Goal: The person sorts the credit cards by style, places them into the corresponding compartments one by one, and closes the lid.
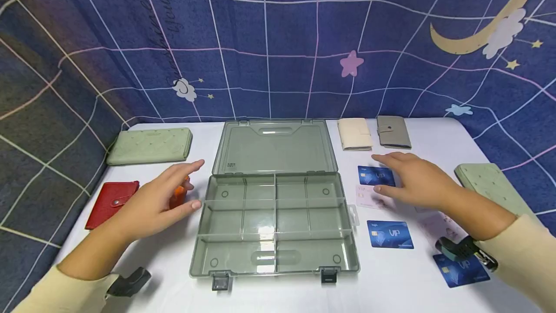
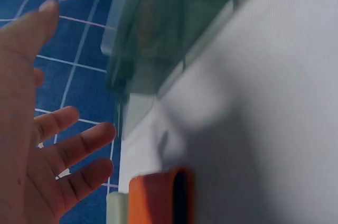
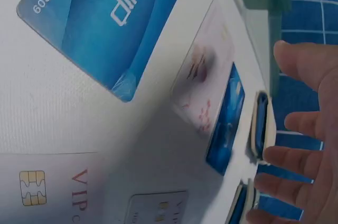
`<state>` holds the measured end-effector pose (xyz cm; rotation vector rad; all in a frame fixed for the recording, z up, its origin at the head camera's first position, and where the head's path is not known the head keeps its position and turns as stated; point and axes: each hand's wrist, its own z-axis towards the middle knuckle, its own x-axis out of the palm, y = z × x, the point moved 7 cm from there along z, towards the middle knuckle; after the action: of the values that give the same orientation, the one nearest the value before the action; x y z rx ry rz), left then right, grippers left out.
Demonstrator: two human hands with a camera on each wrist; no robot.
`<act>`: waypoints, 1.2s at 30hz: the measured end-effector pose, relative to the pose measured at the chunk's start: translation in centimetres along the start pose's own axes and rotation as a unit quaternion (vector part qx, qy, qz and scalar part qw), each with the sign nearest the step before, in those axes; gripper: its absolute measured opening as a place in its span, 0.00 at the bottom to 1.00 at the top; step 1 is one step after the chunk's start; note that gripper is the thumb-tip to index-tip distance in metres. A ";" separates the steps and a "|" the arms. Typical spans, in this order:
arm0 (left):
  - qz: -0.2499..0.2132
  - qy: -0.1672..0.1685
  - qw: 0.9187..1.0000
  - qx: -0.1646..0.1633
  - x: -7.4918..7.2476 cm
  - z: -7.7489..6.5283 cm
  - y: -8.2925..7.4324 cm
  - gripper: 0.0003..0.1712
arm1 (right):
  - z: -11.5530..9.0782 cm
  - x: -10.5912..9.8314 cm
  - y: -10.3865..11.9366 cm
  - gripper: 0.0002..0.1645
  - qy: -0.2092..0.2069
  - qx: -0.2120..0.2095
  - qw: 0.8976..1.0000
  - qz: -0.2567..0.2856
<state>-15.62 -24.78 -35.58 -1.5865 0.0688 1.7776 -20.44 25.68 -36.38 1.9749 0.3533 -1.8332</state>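
Observation:
My left hand (image 1: 149,204) hovers with fingers spread left of the grey-green translucent divided box (image 1: 274,174). Partly hidden under it is an orange folded item (image 2: 153,197), perhaps a small wallet; a red wallet (image 1: 104,204) with a snap lies beside it. Over on the right, my right hand (image 1: 419,182) holds nothing, its fingers extended above several cards. Near its fingertips are a blue VIP card (image 1: 369,176) and a pink VIP card (image 1: 367,198). Another blue VIP card (image 1: 390,234) lies closer to me. The box's lid (image 1: 278,151) is folded back, and its compartments hold nothing visible.
A long green wallet (image 1: 149,146) lies at the back left. Behind the cards are a cream wallet (image 1: 354,134) and a grey wallet (image 1: 393,132). Another green wallet (image 1: 491,187) is at the right, and one more blue card (image 1: 461,270) lies below my right wrist.

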 end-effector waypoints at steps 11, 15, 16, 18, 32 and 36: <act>-0.161 -0.043 0.985 -0.046 3.4 -2.4 -1.2 0.34 | 1.3 1.4 -1.8 0.34 0.005 -0.013 0.996 0.084; -0.197 -0.064 0.976 -0.065 4.3 -3.3 -1.5 0.30 | 1.8 2.1 -2.4 0.31 0.012 -0.024 0.992 0.127; -0.209 -0.067 0.973 -0.072 4.6 -3.4 -1.5 0.29 | 1.9 2.2 -2.5 0.30 0.013 -0.025 0.990 0.138; -0.224 -0.074 0.968 -0.084 5.0 -3.6 -1.6 0.27 | 1.9 2.4 -2.8 0.28 0.013 -0.025 0.987 0.156; -0.294 -0.084 0.943 -0.133 6.2 -4.3 -0.9 0.26 | 3.1 4.1 -6.0 0.28 0.037 0.025 0.966 0.253; -0.291 -0.085 0.944 -0.132 6.1 -4.2 -0.9 0.26 | 3.2 4.2 -6.0 0.27 0.044 0.029 0.961 0.271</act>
<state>-11.37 -23.28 -41.52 -1.4240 -0.6800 1.4745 -25.61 29.08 -41.50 1.9448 -0.2071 -1.4204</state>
